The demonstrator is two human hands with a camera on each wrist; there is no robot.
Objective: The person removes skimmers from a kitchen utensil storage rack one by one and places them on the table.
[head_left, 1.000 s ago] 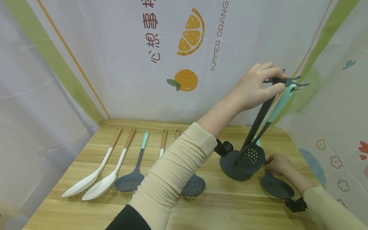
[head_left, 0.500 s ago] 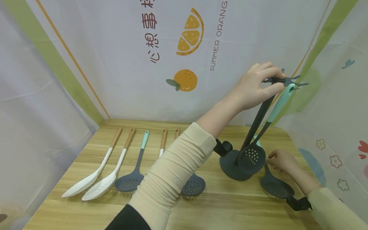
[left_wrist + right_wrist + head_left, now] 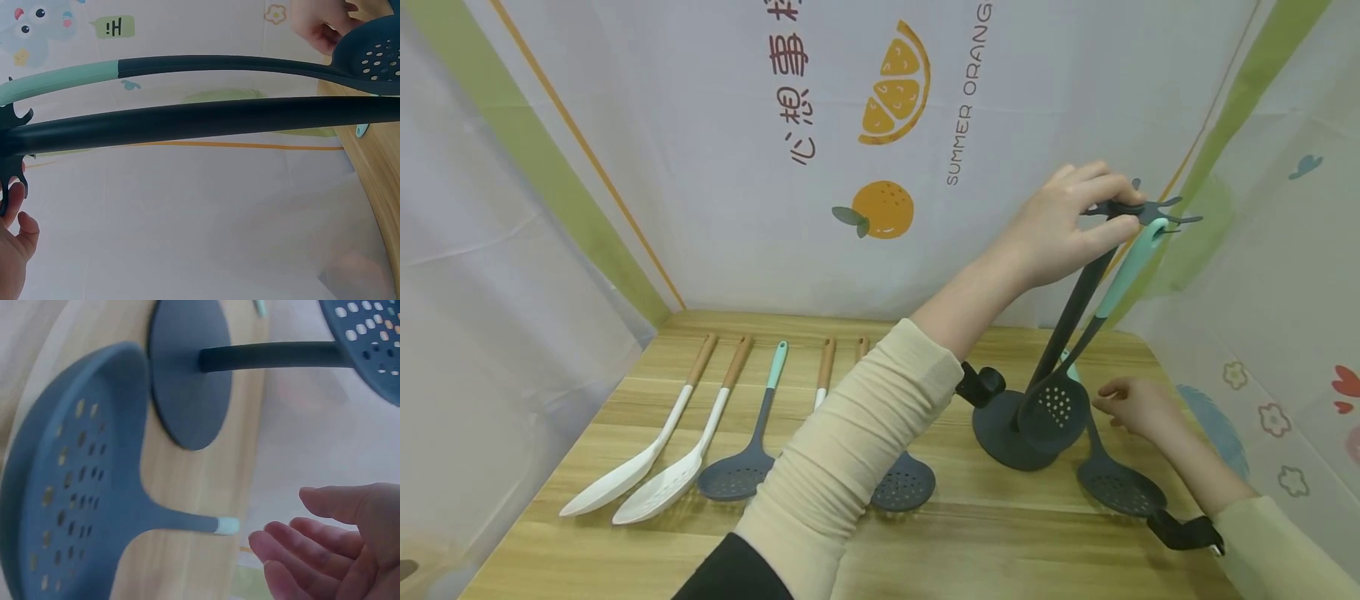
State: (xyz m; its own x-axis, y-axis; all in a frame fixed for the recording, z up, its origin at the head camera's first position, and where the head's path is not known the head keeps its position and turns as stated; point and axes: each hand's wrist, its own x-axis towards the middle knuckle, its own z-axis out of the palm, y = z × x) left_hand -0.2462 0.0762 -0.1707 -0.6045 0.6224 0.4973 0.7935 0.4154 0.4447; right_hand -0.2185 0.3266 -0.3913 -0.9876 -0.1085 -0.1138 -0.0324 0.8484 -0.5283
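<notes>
My left hand holds the top of a dark utensil stand, thumb and fingers about its hooked crown. In the left wrist view its fingertips show at the crown's edge. From one hook hangs a dark skimmer with a mint handle, its holed bowl low before the post. Another dark skimmer lies on the table right of the stand's base. Just beside that skimmer's handle hovers my right hand, apart from it, fingers loosely bent with nothing between them in the right wrist view.
On the wooden table, to the left, lie a white spoon, a white slotted spoon, a mint-handled skimmer and further utensils partly hidden by my left sleeve. A printed curtain hangs behind.
My right hand has let go of the skimmer on the table and drawn slightly right, away from its handle. The left hand stays on the stand's top.
</notes>
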